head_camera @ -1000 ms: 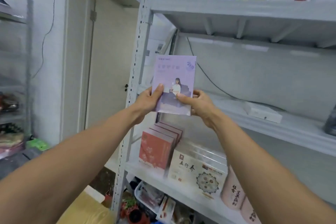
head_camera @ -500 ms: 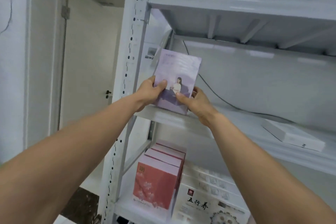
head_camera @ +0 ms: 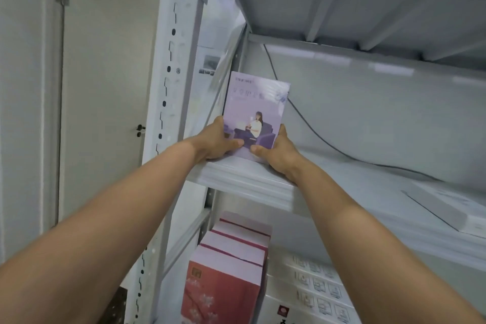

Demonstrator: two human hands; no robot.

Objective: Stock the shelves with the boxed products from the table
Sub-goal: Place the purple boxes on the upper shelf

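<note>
A lilac box (head_camera: 252,110) with a picture of a seated woman stands upright at the left end of the middle white shelf (head_camera: 252,179). My left hand (head_camera: 215,143) grips its lower left corner, thumb across the front. My right hand (head_camera: 273,151) grips the lower right corner the same way. The box's bottom edge is at the shelf's front lip; whether it rests on the shelf I cannot tell.
The white slotted upright (head_camera: 171,81) stands just left of the box. A dark cable (head_camera: 315,134) runs down the back wall. A flat white box (head_camera: 444,205) lies on the same shelf at right. Red boxes (head_camera: 226,279) and white boxes (head_camera: 313,284) fill the shelf below.
Both hands have carried the lilac box forward and down to the left end of the middle shelf. The view has moved closer to the shelving.
</note>
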